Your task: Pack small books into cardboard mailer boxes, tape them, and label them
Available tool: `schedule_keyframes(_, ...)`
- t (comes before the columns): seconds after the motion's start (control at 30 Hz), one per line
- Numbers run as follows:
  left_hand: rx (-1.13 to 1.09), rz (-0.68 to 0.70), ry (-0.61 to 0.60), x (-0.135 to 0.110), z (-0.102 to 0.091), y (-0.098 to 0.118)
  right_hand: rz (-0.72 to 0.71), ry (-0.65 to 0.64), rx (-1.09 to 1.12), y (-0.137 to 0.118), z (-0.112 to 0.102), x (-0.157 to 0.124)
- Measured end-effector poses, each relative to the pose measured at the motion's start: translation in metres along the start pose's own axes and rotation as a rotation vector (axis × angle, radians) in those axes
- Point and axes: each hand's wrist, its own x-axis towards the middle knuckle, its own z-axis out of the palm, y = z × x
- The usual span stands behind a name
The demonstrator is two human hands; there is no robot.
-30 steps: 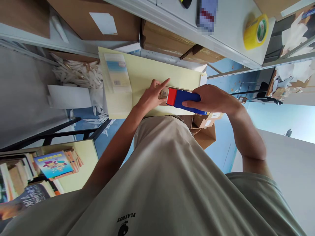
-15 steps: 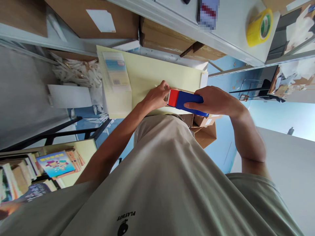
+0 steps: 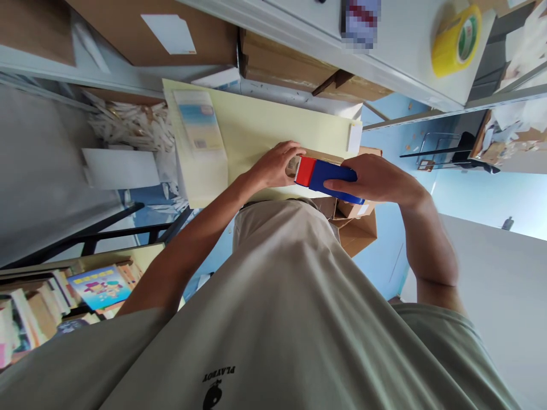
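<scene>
Bright, even daylight; soft shadows; edges stretched and slightly blurred.

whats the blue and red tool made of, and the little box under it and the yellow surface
Blue and red tool: looks like hard moulded plastic, smooth with a slight sheen, flat solid colours. Small box: brown cardboard, matt, plain kraft colour. Yellow surface: flat, pale and matt; laminate board or card, the look leaves it open.

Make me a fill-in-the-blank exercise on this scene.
1. The right hand grips the dispenser by its ____ body.
2. The dispenser's end next to the left hand is ____.
3. The tape roll on the shelf is ____.
Missing words: blue; red; yellow.
</scene>
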Motion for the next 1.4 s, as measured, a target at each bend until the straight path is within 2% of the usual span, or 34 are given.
schedule_keyframes(0.17,0.071,0.062,0.003,0.007,0.003,-0.015,-0.028,0.030,-0.049,-0.013,-0.012,0.001)
schedule_keyframes(0.37,0.129,-0.003,-0.025,-0.003,0.007,-0.021,-0.060,0.033,-0.140,-0.032,-0.014,0.011)
schedule_keyframes(0.57,0.257,-0.037,0.028,-0.014,0.015,-0.026,-0.041,-0.014,-0.158,-0.028,-0.019,0.009)
schedule_keyframes(0.77,0.269,-0.092,0.151,-0.019,0.027,-0.032,0.049,-0.088,-0.148,-0.001,-0.025,-0.002)
schedule_keyframes(0.97,0.247,-0.078,0.191,-0.016,0.029,-0.035,0.108,-0.161,-0.143,0.035,-0.022,0.001)
schedule_keyframes(1.2,0.275,-0.030,0.177,-0.018,0.029,-0.041,0.205,-0.232,-0.109,0.083,-0.005,0.030)
schedule_keyframes(1.4,0.323,-0.049,0.195,-0.022,0.027,-0.030,0.166,-0.205,-0.131,0.115,0.020,0.068)
